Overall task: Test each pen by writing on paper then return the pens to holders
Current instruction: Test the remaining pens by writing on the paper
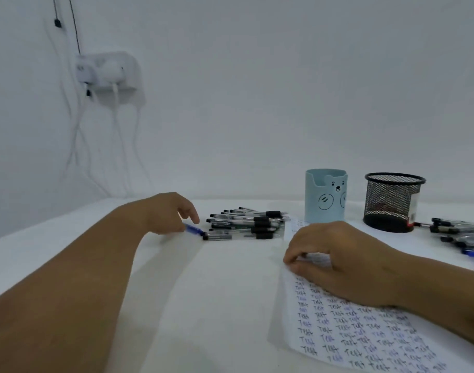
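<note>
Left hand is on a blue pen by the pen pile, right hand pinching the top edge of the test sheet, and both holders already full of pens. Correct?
Not quite. In the head view the left hand holds the blue pen beside the pen pile, and the right hand pinches the test sheet, but the bear holder and mesh holder show no pens sticking out.

Dim, bluish, even light is filling the frame. Soft shadows are falling beneath both forearms onto the table (219,292). Slight blur is softening everything; wide-angle distortion is bending the edges.
</note>
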`<state>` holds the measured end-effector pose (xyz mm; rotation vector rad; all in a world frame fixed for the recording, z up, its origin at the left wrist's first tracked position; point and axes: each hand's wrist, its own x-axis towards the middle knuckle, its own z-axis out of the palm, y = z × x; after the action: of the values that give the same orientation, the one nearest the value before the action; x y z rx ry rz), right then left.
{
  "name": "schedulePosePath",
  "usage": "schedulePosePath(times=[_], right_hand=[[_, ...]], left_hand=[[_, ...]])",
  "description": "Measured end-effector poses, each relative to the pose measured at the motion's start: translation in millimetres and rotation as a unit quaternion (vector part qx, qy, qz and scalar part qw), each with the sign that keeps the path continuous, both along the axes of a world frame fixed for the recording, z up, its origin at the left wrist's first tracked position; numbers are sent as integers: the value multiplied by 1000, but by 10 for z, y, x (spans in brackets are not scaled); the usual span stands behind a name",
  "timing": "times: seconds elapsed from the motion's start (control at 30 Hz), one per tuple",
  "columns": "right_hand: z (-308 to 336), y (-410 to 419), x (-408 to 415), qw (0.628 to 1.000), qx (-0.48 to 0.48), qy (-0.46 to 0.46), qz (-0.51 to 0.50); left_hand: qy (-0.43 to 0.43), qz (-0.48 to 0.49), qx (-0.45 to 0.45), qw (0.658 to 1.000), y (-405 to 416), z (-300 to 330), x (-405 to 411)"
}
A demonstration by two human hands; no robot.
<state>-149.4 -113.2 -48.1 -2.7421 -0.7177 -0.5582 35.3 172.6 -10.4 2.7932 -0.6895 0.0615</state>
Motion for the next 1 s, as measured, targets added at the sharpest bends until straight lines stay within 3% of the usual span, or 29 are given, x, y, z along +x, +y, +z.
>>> schedulePosePath(times=[0.2,0.3,0.37,0.43,0.47,0.53,0.57,0.6,0.63,0.77,0.93,1.0], right_hand=[[-1,-3,-6,1000,4,-4,4],[6,-7,-17,1000,11,-7,-2],[15,-13,-25,1000,13,-4,-6],[20,-19,-23,1000,13,-5,-7],[26,-20,-25,1000,14,-6,-11],[37,-40,-22,999,22,-12,-33],[41,-54,-25,998,35,-15,-47],[44,-62,-27,996,56,-21,-59],[46,-77,-34,994,80,-32,-69],[84,-164,-14,980,149,-90,-93],[127,-273,-33,984,163,-57,-52],[132,-283,-16,986,147,-58,-55]], left_hand=[[-8,14,-22,1000,-2,-136,101],[-90,71,-37,993,34,-76,152],[-155,97,-143,973,-23,-15,129],[-134,47,-364,921,-169,65,45],[-88,8,-479,873,-270,125,-48],[77,-77,-660,743,-474,243,-258],[170,-118,-707,677,-570,295,-382],[237,-145,-725,631,-656,325,-481],[275,-161,-727,608,-749,337,-576],[337,-188,-720,577,-1068,271,-894],[400,-213,-741,496,-1350,127,-1142],[409,-223,-736,491,-1407,83,-1203]])
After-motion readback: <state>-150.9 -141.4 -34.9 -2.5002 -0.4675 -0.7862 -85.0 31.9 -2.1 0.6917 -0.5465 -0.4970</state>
